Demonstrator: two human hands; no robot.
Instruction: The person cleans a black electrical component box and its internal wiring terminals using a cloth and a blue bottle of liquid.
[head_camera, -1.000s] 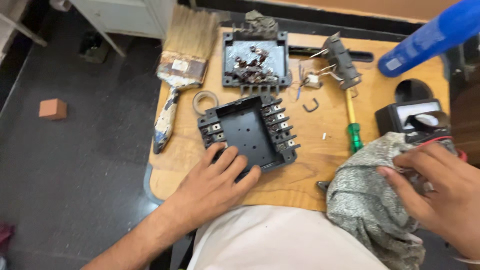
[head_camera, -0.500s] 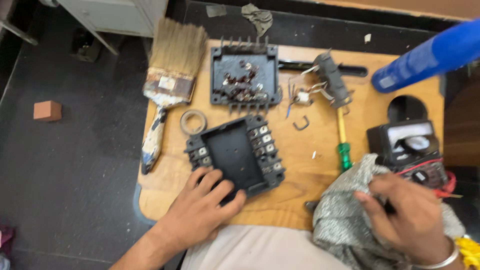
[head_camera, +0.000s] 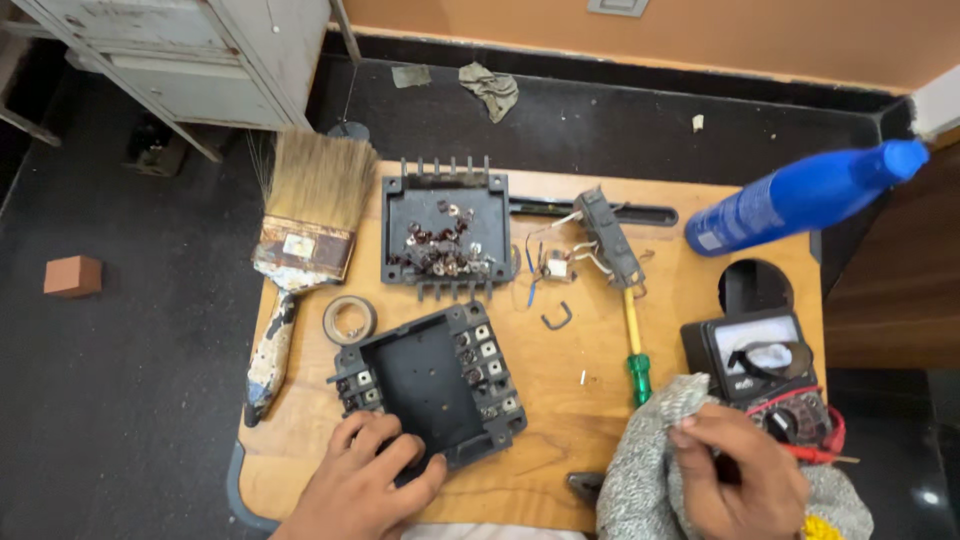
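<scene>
The left hand (head_camera: 365, 480) lay flat, fingers spread, on the near edge of the black box (head_camera: 430, 385) on the desk (head_camera: 580, 345). The right hand (head_camera: 740, 475) pinched a grey cloth (head_camera: 650, 460) beside the meter (head_camera: 765, 370). It looked like wiping time, so the cloth must reach the box.

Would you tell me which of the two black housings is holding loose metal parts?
The far black housing, beside the paintbrush; the near housing under the left hand looks empty.

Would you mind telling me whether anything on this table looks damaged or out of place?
The wide paintbrush at the table's left edge is worn, its handle caked with flaking paint. The blue spray bottle lies on its side, overhanging the right edge.
</scene>
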